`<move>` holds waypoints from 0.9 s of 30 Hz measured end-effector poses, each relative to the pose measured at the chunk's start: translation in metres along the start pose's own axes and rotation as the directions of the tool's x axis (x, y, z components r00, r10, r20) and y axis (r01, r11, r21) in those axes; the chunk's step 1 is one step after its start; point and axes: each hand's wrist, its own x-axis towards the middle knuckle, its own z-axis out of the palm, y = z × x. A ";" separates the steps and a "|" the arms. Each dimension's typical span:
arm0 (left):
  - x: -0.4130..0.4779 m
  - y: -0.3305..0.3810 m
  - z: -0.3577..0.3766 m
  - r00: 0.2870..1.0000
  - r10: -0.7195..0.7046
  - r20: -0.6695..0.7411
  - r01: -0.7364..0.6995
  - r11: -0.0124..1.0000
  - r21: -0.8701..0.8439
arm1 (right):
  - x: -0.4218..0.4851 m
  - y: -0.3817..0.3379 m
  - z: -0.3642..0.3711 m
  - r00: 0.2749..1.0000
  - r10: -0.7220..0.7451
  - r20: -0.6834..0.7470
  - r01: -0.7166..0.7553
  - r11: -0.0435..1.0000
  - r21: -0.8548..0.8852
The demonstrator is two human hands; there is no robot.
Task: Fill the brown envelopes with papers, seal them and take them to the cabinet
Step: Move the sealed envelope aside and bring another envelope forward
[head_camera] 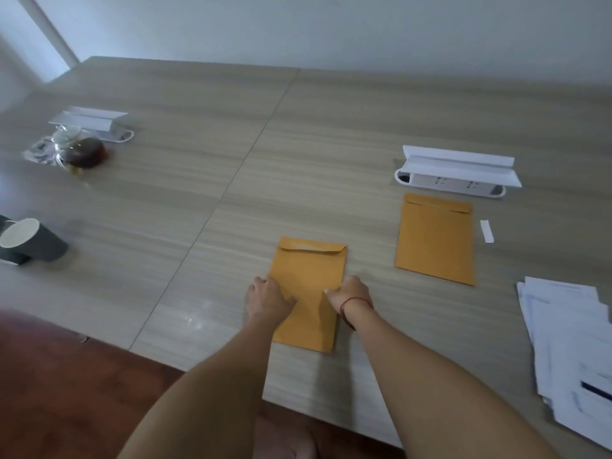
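A brown envelope (308, 270) lies flat on the wooden table (198, 160) near its front edge, flap folded down at the far end. My left hand (268, 296) grips its left edge with the thumb lying on the paper. My right hand (351, 293), a red string round the wrist, holds the right edge with curled fingers. A second brown envelope (435, 240) lies flat further right, its flap down too. A loose pile of white papers (569, 342) sits at the table's right edge.
A small white strip (486, 231) lies right of the second envelope. A white socket box (457, 175) with raised lid stands behind it, another (96, 124) at far left. A glass pot with dark liquid (79, 150) and a dark paper cup (33, 241) stand left.
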 end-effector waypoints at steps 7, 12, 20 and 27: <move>0.003 -0.008 -0.006 0.999 -0.044 -0.030 0.039 0.989 -0.144 | -0.003 -0.010 0.005 0.998 0.057 0.009 -0.057 0.990 0.127; -0.002 0.011 -0.019 0.999 -0.049 -0.001 0.047 0.962 -0.270 | -0.015 -0.004 -0.017 0.999 0.027 -0.024 -0.024 0.992 0.121; -0.040 0.109 0.006 0.986 0.126 0.107 -0.089 0.950 -0.301 | -0.034 0.076 -0.109 0.962 0.166 -0.216 -0.139 0.981 0.134; -0.087 0.169 0.063 0.974 0.136 0.184 -0.075 0.950 -0.303 | -0.056 0.170 -0.157 0.946 0.247 -0.210 -0.244 0.969 0.038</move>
